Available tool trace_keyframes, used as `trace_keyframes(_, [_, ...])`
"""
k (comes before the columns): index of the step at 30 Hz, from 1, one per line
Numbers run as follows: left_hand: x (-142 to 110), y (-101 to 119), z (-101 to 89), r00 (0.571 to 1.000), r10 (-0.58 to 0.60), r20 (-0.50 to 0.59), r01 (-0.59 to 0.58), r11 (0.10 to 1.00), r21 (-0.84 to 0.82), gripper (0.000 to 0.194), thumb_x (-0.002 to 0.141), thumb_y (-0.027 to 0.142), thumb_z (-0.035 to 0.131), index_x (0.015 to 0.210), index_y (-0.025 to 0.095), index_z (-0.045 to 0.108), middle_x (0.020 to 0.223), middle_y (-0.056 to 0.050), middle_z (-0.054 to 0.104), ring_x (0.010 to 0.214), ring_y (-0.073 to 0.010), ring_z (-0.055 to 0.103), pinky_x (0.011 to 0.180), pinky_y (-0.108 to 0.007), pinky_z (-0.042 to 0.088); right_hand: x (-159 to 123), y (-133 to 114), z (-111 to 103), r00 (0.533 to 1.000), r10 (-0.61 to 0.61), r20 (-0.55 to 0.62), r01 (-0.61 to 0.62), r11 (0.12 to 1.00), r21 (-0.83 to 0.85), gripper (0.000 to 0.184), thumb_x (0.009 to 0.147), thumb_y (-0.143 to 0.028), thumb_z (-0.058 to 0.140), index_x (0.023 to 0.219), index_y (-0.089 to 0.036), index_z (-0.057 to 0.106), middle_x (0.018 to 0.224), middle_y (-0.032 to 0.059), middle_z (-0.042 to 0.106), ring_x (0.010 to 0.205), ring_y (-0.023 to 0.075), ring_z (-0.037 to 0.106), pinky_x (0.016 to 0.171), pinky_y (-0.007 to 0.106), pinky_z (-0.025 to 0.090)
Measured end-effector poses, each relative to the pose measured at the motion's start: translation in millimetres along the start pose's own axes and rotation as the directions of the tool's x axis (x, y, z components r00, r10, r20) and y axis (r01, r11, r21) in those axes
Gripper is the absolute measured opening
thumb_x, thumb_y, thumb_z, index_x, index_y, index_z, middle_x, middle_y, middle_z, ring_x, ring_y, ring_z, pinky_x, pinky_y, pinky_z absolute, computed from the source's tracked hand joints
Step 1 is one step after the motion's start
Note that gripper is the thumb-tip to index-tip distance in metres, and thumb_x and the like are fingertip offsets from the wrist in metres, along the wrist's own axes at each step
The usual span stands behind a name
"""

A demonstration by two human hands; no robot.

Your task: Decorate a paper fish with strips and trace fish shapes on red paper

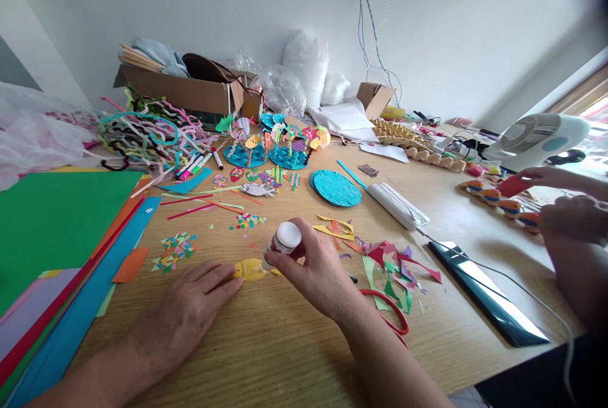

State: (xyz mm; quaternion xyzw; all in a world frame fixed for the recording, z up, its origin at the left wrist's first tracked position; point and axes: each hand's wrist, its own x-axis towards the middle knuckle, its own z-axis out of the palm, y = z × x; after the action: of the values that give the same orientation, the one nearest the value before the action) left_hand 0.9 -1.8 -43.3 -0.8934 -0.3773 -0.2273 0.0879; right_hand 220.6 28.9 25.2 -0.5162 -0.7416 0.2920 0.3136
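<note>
My right hand (316, 262) is wrapped round a white glue stick (287, 237), which is tilted with its lower end against a yellow paper fish (251, 270). My left hand (190, 306) lies flat on the table, its fingertips pressing the fish's head end. Just beyond the fish is a small pile of coloured paper bits (249, 221), and another pile of bits (175, 251) sits past my left hand. Red-handled scissors (392, 313) lie by my right wrist, partly hidden. Coloured paper scraps (392, 268) are strewn to the right of that hand.
Coloured paper sheets (57, 224) cover the left side. Decorated paper fish (256, 189), blue discs (335, 187), pipe cleaners (152, 132) and markers (194, 167) lie farther back. A power strip (398, 205) and dark glossy tablet (489, 294) lie right, near another person's hand (546, 180) holding red paper.
</note>
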Motion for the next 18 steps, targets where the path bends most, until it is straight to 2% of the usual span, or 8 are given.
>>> trace_keyframes(5, [3.5, 0.8, -5.7, 1.0, 0.026, -0.002, -0.026, 1.0, 0.013, 0.041, 0.083, 0.003, 0.035, 0.106, 0.025, 0.061, 0.105, 0.001, 0.066, 0.099, -0.0167, 0.058, 0.083, -0.031, 0.05, -1.6, -2.1, 0.4, 1.0, -0.011, 0.004, 0.011, 1.0, 0.001, 0.015, 0.078, -0.03, 0.06, 0.082, -0.02, 0.049, 0.076, 0.0003, 0.061, 0.065, 0.0147, 0.054, 0.057, 0.024, 0.038])
trace_keyframes(9, [4.3, 1.5, -7.2, 0.999, 0.033, -0.007, -0.033, 0.999, 0.019, 0.041, 0.081, 0.002, 0.035, 0.104, 0.023, 0.062, 0.104, -0.001, 0.066, 0.097, -0.0169, 0.059, 0.082, -0.031, 0.05, -2.2, -5.5, 2.5, 0.998, -0.032, 0.051, 0.03, 0.999, 0.038, 0.015, 0.079, -0.03, 0.059, 0.084, -0.02, 0.049, 0.076, 0.0001, 0.061, 0.066, 0.0147, 0.055, 0.058, 0.024, 0.039])
trace_keyframes(18, [1.4, 0.7, -4.0, 1.0, -0.006, 0.018, 0.006, 1.0, 0.026, 0.041, 0.083, 0.004, 0.034, 0.105, 0.025, 0.061, 0.107, 0.0, 0.065, 0.1, -0.017, 0.058, 0.085, -0.032, 0.049, -4.6, -7.0, 1.7, 0.997, -0.047, 0.068, 0.044, 0.998, 0.046, 0.013, 0.079, -0.028, 0.06, 0.084, -0.02, 0.05, 0.074, -0.0004, 0.062, 0.065, 0.0144, 0.055, 0.058, 0.024, 0.04])
